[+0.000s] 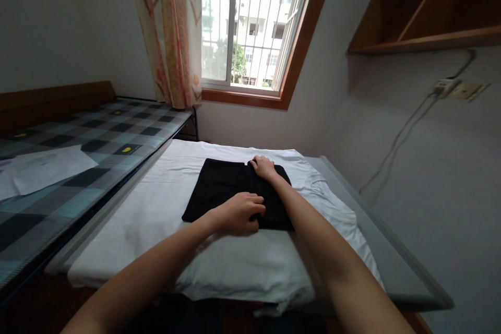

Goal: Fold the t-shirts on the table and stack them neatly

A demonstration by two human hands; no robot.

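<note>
A folded black garment (219, 188) lies flat on a white sheet (156, 209) that covers a narrow table. My left hand (239, 213) rests at the garment's near edge with its fingers curled round a fold of the black cloth. My right hand (263, 167) is at the far edge, fingers bent and pinching the cloth there. Both forearms reach in from the bottom of the view.
A bed with a checked blue-grey cover (78, 151) and a sheet of white paper (43, 167) stands on the left. A grey table rim (391, 240) runs along the right, near the wall. Behind are a window (250, 26), a curtain (172, 26) and a wooden wall shelf (430, 10).
</note>
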